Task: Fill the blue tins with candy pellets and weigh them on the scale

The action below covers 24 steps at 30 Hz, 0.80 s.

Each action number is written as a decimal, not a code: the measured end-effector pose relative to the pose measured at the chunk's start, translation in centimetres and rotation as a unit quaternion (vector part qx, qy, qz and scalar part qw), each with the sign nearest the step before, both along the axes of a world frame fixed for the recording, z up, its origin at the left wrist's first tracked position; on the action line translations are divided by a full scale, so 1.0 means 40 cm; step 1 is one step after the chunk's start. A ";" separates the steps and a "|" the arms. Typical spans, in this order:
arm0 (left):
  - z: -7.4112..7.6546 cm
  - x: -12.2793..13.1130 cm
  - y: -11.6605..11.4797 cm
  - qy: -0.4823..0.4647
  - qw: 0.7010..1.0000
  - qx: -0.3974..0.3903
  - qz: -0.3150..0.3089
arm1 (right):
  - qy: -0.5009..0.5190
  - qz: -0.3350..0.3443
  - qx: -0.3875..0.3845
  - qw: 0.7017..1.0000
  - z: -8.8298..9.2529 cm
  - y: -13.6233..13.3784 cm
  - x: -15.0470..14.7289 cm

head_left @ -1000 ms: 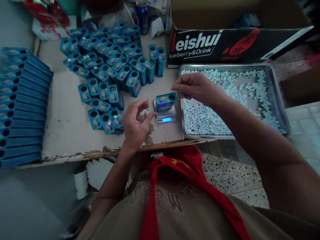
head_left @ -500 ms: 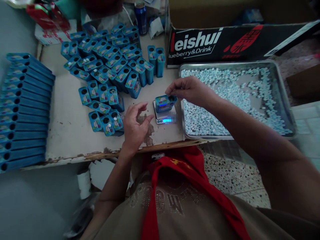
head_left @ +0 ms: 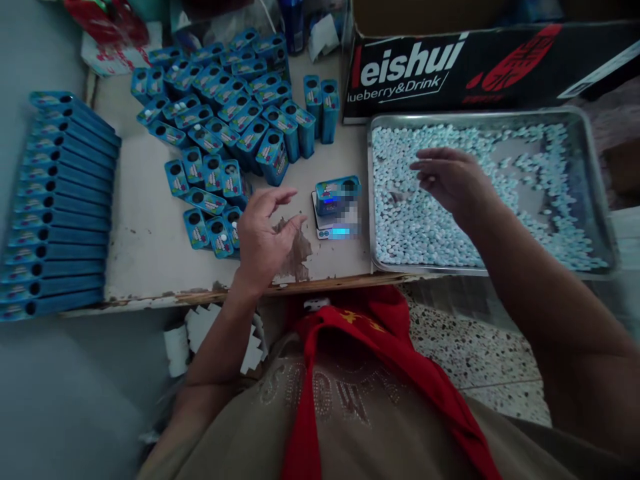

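A blue container (head_left: 334,193) with a dark round opening stands on a small scale (head_left: 326,225) with a lit display. To its left, my left hand (head_left: 267,233) is held over the table, thumb and fingers apart, with nothing between them. Over the metal tray (head_left: 373,200) is my right hand (head_left: 453,183), its fingers stretched out close together. Whether anything small sits between those fingers cannot be made out. Small pale blue and white tablets (head_left: 420,233) are spread across the tray.
Many blue containers (head_left: 245,113) stand in a cluster at the table's back left, some with tablets on top. A long row of them (head_left: 65,220) lines the left edge. Behind the tray is a black cardboard box (head_left: 410,73). A blue can (head_left: 291,27) stands at the back.
My right hand has left the blue container on the scale and moved right, over the tray. My left hand has barely moved. The view has shifted slightly.
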<state>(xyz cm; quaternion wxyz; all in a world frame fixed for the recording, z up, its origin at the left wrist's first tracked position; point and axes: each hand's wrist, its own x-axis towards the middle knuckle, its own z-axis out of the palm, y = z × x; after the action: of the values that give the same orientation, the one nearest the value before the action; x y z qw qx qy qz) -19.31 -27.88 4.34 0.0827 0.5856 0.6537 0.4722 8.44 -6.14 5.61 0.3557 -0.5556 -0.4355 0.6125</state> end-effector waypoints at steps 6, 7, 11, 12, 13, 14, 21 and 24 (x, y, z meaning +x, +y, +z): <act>0.034 -0.017 0.093 0.138 0.989 -0.045 -0.043 | -0.025 0.081 -0.047 0.995 -0.043 -0.029 0.093; 0.032 -0.015 0.112 0.156 0.984 -0.064 -0.050 | -0.025 0.095 -0.044 0.994 -0.047 -0.031 0.096; 0.014 0.004 0.160 0.214 0.965 -0.135 -0.075 | -0.057 0.145 0.000 0.988 -0.058 -0.023 0.096; 0.012 0.009 0.165 0.227 0.959 -0.149 -0.080 | -0.072 0.158 0.016 0.985 -0.059 -0.019 0.095; 0.010 0.014 0.167 0.239 0.954 -0.160 -0.086 | -0.090 0.170 0.030 0.981 -0.060 -0.015 0.095; 0.010 0.017 0.169 0.250 0.949 -0.170 -0.091 | -0.111 0.182 0.042 0.976 -0.060 -0.011 0.095; 0.009 0.054 0.211 0.278 0.932 -0.209 -0.100 | -0.405 0.382 0.204 0.805 -0.054 0.012 0.101; 0.022 0.097 0.228 0.307 0.910 -0.245 -0.133 | -0.505 0.421 0.287 0.697 -0.088 0.023 0.128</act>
<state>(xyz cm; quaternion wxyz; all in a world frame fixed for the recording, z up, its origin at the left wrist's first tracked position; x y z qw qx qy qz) -15.42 -18.77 5.24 0.0806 0.7444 0.6581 0.0785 13.55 -5.24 2.09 -0.0704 -0.4106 -0.8929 0.1710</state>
